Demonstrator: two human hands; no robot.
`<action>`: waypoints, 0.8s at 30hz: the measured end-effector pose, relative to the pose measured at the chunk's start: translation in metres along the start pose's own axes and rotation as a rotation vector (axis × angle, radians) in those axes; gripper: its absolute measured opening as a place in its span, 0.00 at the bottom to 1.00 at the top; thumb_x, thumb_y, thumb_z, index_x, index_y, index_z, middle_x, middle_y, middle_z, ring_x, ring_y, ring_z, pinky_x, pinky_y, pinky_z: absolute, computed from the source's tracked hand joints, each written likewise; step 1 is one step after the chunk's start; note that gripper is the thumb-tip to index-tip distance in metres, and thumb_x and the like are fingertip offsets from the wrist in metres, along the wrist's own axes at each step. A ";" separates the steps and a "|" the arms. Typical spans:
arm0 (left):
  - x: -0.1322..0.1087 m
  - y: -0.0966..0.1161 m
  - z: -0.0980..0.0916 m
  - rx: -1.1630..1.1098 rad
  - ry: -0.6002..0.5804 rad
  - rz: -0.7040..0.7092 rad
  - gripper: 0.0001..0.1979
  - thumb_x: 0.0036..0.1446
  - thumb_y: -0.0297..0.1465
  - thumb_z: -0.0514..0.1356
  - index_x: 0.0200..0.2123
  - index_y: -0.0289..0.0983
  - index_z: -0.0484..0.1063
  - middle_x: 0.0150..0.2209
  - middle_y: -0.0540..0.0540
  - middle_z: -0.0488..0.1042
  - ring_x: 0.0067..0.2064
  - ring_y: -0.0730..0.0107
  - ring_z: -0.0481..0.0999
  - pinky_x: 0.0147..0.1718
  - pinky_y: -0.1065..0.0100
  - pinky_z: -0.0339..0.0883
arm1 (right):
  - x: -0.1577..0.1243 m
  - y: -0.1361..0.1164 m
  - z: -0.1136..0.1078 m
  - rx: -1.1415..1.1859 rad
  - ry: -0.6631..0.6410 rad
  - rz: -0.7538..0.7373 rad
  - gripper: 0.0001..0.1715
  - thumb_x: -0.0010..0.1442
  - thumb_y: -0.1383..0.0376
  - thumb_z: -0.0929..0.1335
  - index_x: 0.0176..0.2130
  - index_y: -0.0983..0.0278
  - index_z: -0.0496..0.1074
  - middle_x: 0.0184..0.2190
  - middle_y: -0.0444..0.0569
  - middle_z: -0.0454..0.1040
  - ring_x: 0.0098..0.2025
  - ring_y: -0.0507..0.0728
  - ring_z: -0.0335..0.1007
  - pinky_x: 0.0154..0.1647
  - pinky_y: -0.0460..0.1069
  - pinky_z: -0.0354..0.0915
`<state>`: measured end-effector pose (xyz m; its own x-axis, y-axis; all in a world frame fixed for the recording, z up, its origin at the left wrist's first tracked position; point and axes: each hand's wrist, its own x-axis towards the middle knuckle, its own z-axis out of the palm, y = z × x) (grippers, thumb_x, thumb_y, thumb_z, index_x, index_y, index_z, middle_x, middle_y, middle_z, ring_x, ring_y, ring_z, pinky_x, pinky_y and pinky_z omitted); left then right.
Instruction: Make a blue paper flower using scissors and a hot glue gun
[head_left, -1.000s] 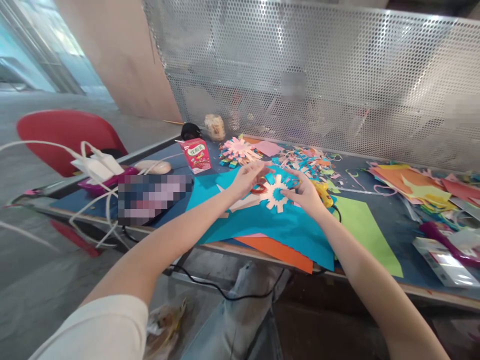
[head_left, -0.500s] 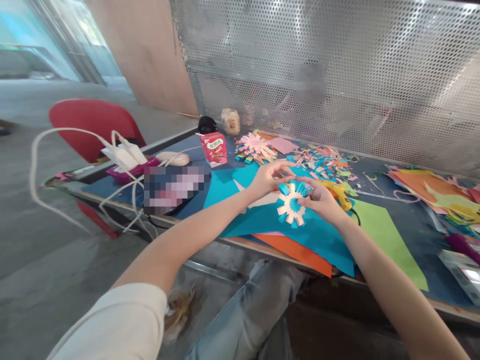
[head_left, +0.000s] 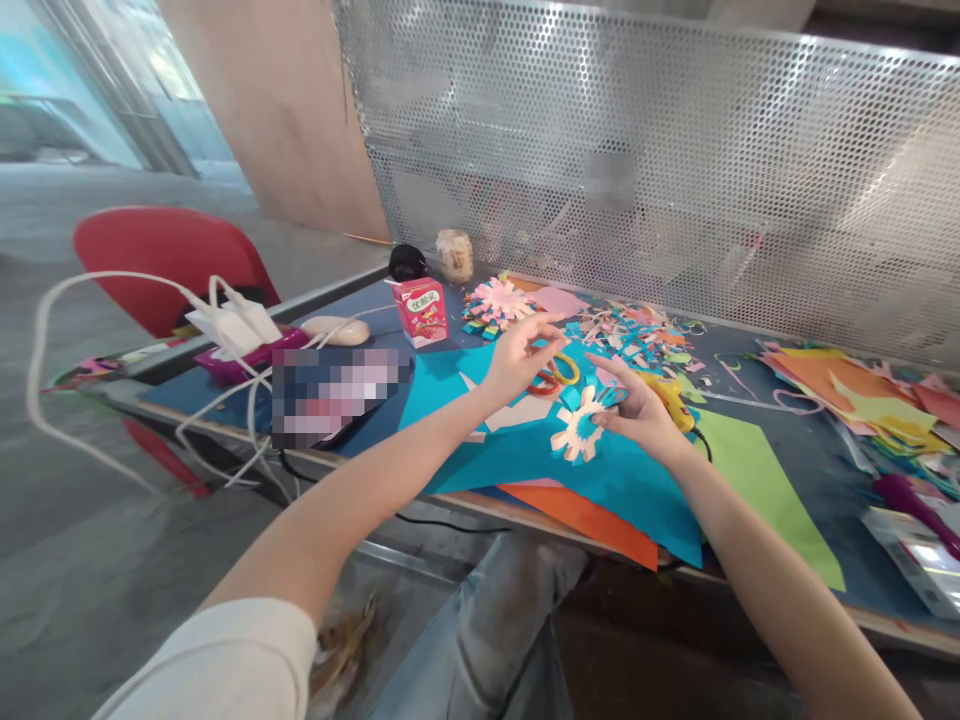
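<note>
A cut-paper flower ring [head_left: 576,436], pale peach with blue tabs, is held above a blue paper sheet [head_left: 480,465]. My right hand [head_left: 637,405] grips its right side, thumb on the pale face and index finger stretched out. My left hand [head_left: 521,358] is off the flower, to its upper left, fingers curved and apart with nothing visible in them. Just below that hand lie scissors [head_left: 546,381] with red and yellow handles, beside pale paper pieces [head_left: 517,413]. Behind my right hand is a yellow glue gun [head_left: 673,402], partly hidden.
A finished-looking fringed flower [head_left: 502,300], paper scraps [head_left: 637,335] and a red drink carton [head_left: 420,312] stand farther back. Green paper [head_left: 765,500] lies right, before stacked coloured paper [head_left: 862,385]. White cables [head_left: 45,340] and a purple power strip [head_left: 225,365] are left. Perforated metal [head_left: 675,180] borders the table.
My left hand has moved left, away from the flower and my right hand. The scissors' handles now show between them. My right hand still holds the flower, its index finger lifted.
</note>
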<state>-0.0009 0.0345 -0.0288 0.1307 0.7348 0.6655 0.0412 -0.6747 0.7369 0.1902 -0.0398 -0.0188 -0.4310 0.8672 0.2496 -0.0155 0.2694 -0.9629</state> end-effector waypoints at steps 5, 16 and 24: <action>-0.002 0.009 0.002 -0.316 -0.200 -0.250 0.26 0.52 0.41 0.60 0.52 0.33 0.66 0.37 0.41 0.78 0.26 0.72 0.76 0.23 0.72 0.70 | -0.001 0.001 0.003 0.017 -0.036 -0.021 0.39 0.47 0.64 0.74 0.56 0.52 0.61 0.42 0.43 0.69 0.28 0.46 0.63 0.30 0.44 0.65; -0.001 0.000 -0.002 -0.328 -0.257 -0.286 0.33 0.45 0.39 0.66 0.53 0.32 0.65 0.31 0.43 0.79 0.27 0.68 0.78 0.25 0.71 0.71 | 0.001 0.002 0.000 -0.029 -0.078 0.048 0.44 0.48 0.63 0.73 0.60 0.55 0.56 0.27 0.38 0.64 0.23 0.46 0.58 0.25 0.42 0.60; -0.002 0.010 -0.002 -0.192 -0.235 -0.205 0.30 0.47 0.36 0.65 0.54 0.32 0.65 0.36 0.42 0.78 0.26 0.72 0.77 0.25 0.72 0.71 | 0.002 0.002 -0.001 0.002 -0.123 0.049 0.44 0.48 0.64 0.73 0.60 0.54 0.55 0.36 0.41 0.70 0.22 0.44 0.58 0.23 0.42 0.60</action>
<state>-0.0023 0.0260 -0.0223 0.3636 0.8024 0.4732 -0.0940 -0.4738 0.8756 0.1900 -0.0373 -0.0203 -0.5382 0.8215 0.1881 0.0066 0.2273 -0.9738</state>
